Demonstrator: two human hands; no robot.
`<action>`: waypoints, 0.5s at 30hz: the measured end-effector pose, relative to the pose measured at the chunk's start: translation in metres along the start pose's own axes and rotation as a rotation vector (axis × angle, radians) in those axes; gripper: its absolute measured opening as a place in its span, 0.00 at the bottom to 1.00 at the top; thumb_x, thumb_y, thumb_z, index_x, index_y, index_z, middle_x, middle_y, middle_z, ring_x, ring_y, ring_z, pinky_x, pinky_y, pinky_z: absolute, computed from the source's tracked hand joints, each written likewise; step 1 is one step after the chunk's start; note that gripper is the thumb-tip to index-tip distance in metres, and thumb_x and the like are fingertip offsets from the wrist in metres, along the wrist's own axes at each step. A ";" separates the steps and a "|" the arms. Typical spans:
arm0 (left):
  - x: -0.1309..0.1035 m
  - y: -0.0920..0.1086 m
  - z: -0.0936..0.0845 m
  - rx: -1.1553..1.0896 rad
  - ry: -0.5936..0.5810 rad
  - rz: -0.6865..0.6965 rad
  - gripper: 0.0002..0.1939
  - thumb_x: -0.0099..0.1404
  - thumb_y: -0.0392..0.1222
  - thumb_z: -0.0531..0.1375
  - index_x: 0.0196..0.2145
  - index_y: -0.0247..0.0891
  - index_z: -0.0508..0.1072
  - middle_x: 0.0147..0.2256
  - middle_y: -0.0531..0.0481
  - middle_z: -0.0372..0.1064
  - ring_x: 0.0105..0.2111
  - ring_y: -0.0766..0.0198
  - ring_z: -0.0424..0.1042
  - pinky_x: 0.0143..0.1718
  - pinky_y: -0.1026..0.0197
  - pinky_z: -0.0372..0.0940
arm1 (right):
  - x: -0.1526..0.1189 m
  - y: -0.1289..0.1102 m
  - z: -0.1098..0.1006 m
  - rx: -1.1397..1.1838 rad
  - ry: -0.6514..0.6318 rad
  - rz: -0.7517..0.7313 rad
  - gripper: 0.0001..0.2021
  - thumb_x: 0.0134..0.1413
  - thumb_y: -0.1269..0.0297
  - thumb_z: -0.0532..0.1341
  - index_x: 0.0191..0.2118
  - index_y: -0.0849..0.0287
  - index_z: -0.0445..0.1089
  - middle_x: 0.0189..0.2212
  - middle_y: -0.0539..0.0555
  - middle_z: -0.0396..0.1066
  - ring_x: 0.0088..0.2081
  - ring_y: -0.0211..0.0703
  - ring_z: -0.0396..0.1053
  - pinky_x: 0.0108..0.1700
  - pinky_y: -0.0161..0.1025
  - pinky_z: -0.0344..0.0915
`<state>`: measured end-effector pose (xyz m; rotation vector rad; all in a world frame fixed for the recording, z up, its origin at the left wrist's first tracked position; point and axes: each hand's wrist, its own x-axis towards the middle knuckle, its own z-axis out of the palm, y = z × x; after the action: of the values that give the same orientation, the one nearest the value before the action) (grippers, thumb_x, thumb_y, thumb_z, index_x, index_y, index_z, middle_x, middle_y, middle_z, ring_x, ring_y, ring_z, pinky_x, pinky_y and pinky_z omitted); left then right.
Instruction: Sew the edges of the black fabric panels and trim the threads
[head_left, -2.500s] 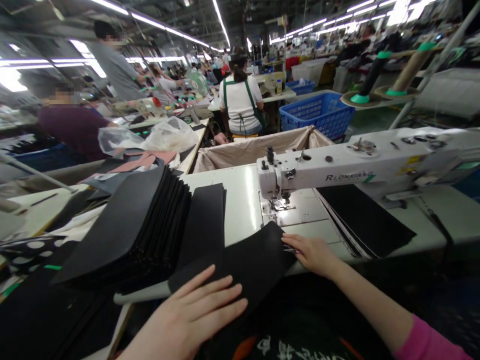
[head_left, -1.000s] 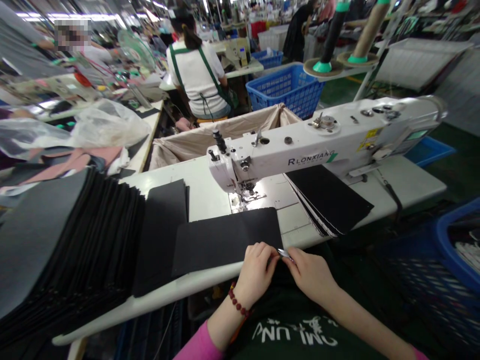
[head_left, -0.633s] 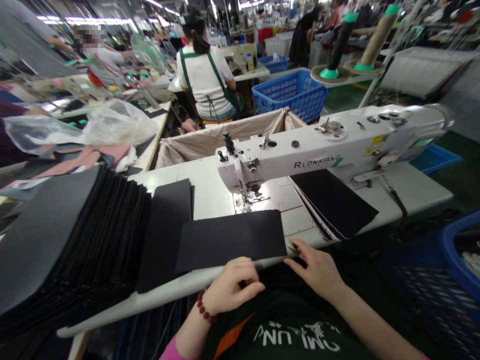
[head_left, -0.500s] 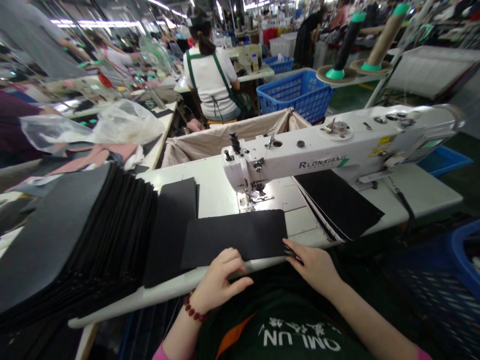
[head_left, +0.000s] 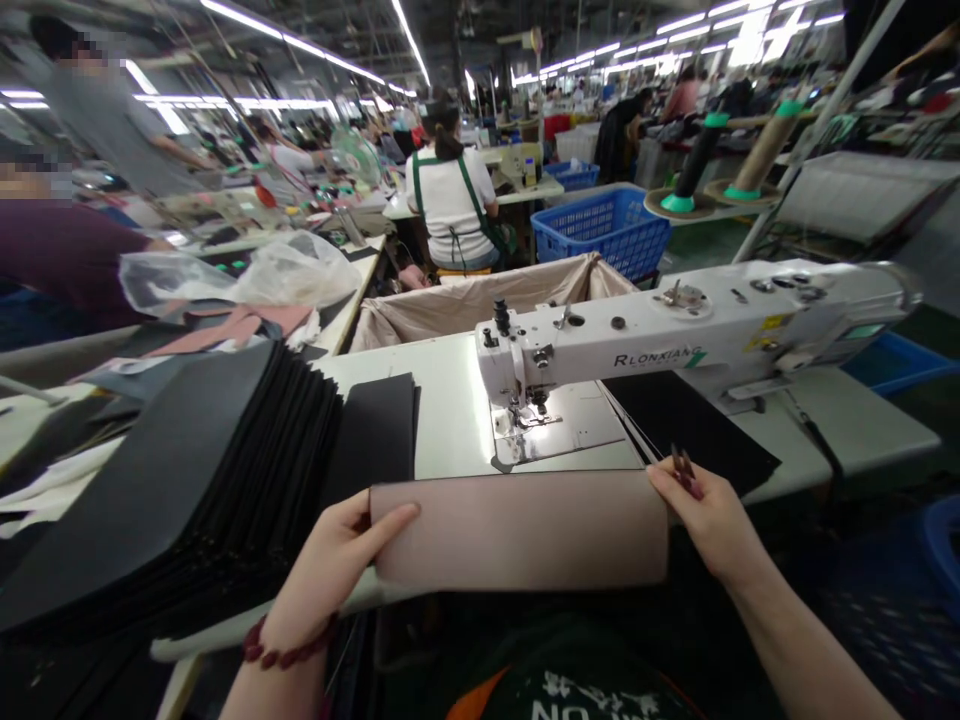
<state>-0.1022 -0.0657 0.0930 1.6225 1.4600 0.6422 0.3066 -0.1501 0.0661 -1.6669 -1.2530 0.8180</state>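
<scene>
Spanning both hands (head_left: 525,500); panel (head_left: 521,535) between.

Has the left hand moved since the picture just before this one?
Yes. The left hand has shifted to the left, farther from the needle end of the sewing machine.

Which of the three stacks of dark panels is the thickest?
The leftmost stack: many layers pile high, while the middle stack and the right stack by the sewing machine are much thinner.

Tall stack (head_left: 172,460) on bench (head_left: 450,420), left of sewing machine (head_left: 600,340); fabric-lined bin (head_left: 480,290) behind; spools (head_left: 697,165) behind, right.
</scene>
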 end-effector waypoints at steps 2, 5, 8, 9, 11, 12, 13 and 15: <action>-0.004 0.010 -0.001 -0.159 -0.020 -0.093 0.19 0.62 0.53 0.62 0.46 0.38 0.74 0.39 0.48 0.77 0.36 0.56 0.74 0.33 0.61 0.69 | -0.003 -0.005 -0.004 0.021 -0.006 0.015 0.16 0.61 0.51 0.56 0.30 0.58 0.68 0.25 0.47 0.62 0.28 0.38 0.61 0.31 0.34 0.58; -0.005 0.014 0.002 -0.336 -0.072 -0.142 0.20 0.64 0.51 0.61 0.49 0.37 0.73 0.40 0.47 0.76 0.36 0.59 0.73 0.34 0.63 0.67 | -0.008 -0.009 -0.006 0.026 -0.012 0.019 0.16 0.61 0.51 0.56 0.31 0.59 0.68 0.26 0.47 0.63 0.29 0.39 0.61 0.32 0.34 0.58; -0.001 0.016 0.010 -0.436 -0.114 -0.172 0.20 0.64 0.50 0.62 0.50 0.37 0.72 0.40 0.47 0.76 0.36 0.60 0.72 0.34 0.64 0.67 | -0.012 -0.009 -0.008 0.006 -0.009 0.037 0.16 0.61 0.51 0.56 0.32 0.59 0.69 0.27 0.48 0.64 0.30 0.39 0.62 0.33 0.34 0.59; 0.000 0.017 0.013 -0.460 -0.124 -0.184 0.20 0.64 0.50 0.62 0.50 0.37 0.72 0.39 0.46 0.76 0.35 0.60 0.72 0.34 0.64 0.66 | -0.012 -0.008 -0.008 -0.005 -0.009 0.046 0.16 0.61 0.50 0.56 0.32 0.59 0.70 0.27 0.48 0.65 0.31 0.40 0.63 0.33 0.34 0.60; 0.001 0.022 0.020 -0.492 -0.133 -0.200 0.20 0.64 0.50 0.61 0.50 0.37 0.72 0.38 0.47 0.75 0.32 0.61 0.72 0.32 0.65 0.66 | -0.013 -0.006 -0.007 -0.028 -0.012 0.056 0.17 0.61 0.50 0.56 0.32 0.59 0.70 0.28 0.49 0.68 0.32 0.41 0.65 0.34 0.34 0.62; 0.000 0.027 0.022 -0.493 -0.128 -0.196 0.20 0.64 0.51 0.61 0.49 0.37 0.72 0.37 0.47 0.75 0.31 0.61 0.71 0.31 0.65 0.65 | -0.013 -0.006 -0.006 -0.044 -0.025 0.056 0.18 0.60 0.49 0.56 0.32 0.59 0.71 0.29 0.49 0.69 0.33 0.42 0.66 0.34 0.34 0.63; -0.004 0.032 0.021 -0.477 -0.115 -0.180 0.19 0.65 0.52 0.60 0.48 0.37 0.72 0.36 0.48 0.75 0.31 0.62 0.71 0.30 0.65 0.65 | -0.012 -0.005 -0.005 -0.063 -0.050 0.051 0.18 0.60 0.49 0.55 0.33 0.59 0.71 0.30 0.50 0.70 0.34 0.43 0.68 0.35 0.34 0.64; -0.017 0.044 0.009 -0.372 -0.055 -0.125 0.18 0.65 0.53 0.59 0.45 0.38 0.74 0.35 0.49 0.75 0.30 0.62 0.71 0.29 0.65 0.65 | -0.013 -0.003 -0.004 -0.119 -0.129 0.032 0.18 0.60 0.48 0.55 0.35 0.58 0.72 0.32 0.51 0.73 0.36 0.45 0.70 0.36 0.34 0.66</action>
<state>-0.0741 -0.0832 0.1284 1.2425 1.3007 0.7416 0.3051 -0.1627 0.0707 -1.7555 -1.3907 0.8972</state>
